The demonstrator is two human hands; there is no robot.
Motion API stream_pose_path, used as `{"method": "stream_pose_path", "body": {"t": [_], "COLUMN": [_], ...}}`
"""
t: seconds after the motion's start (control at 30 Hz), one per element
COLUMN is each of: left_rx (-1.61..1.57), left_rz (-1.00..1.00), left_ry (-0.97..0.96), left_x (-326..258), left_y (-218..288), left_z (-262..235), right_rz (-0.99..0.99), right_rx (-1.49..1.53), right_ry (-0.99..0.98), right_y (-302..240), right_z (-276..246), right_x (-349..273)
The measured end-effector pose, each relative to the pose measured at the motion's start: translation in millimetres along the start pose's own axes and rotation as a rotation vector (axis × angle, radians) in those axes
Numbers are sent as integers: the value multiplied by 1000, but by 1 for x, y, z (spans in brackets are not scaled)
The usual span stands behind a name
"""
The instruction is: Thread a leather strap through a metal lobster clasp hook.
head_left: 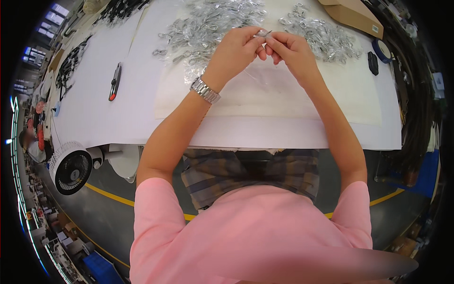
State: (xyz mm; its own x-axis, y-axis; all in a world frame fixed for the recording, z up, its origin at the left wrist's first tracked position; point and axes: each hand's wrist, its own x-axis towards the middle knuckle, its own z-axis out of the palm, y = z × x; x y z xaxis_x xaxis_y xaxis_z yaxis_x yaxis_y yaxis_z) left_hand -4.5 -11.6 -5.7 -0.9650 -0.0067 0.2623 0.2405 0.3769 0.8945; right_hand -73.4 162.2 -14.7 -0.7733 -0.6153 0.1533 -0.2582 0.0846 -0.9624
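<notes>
Both hands meet at the far part of a white table, fingertips together. The left hand [236, 49] and right hand [294, 53] pinch a small grey piece [265, 33] between them; the fingers hide most of it, so its full shape cannot be told. A metal watch [205, 90] circles the left wrist.

Surface: the table [135, 116] is covered in white, with a cream sheet [236, 105] beneath the hands. Beyond and beside the left hand spreads a heap [198, 28] of clear-wrapped metal parts; a smaller heap [328, 40] lies just beyond and right of the right hand. Farther right of that hand are a tape roll [382, 50], a black object [373, 63] and, farther away, a carton [354, 18]. Well left of the left hand lies a cutter [115, 83]; past it, black straps [71, 66].

Room: nearer the body than the left hand, and well to its left, stands a fan [73, 173]. The grey floor [106, 217] bears a yellow line [111, 195]. Windows [52, 18] and, nearer, another person [35, 149] appear at the far left.
</notes>
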Motion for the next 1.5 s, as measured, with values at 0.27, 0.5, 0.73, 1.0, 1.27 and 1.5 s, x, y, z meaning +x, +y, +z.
{"method": "stream_pose_path", "body": {"t": [0.27, 0.5, 0.73, 1.0, 1.27, 1.5], "left_rx": [208, -225, -153, -34, 9, 144], "left_rz": [110, -88, -45, -37, -56, 24], "left_ry": [144, 381, 409, 416, 351, 364], "left_x": [8, 16, 19, 17, 23, 16], "left_y": [-17, -8, -20, -25, -26, -46], "left_z": [0, -40, -37, -36, -30, -41], "right_rz": [167, 224, -104, -80, -95, -269], "right_rx": [209, 813, -1087, -950, -1212, -705], "right_ry": [28, 161, 91, 186, 157, 172], "right_y": [2, 17, 19, 26, 33, 22], "right_z": [-9, -47, 26, 24, 21, 8], "right_x": [2, 19, 44, 39, 58, 38]}}
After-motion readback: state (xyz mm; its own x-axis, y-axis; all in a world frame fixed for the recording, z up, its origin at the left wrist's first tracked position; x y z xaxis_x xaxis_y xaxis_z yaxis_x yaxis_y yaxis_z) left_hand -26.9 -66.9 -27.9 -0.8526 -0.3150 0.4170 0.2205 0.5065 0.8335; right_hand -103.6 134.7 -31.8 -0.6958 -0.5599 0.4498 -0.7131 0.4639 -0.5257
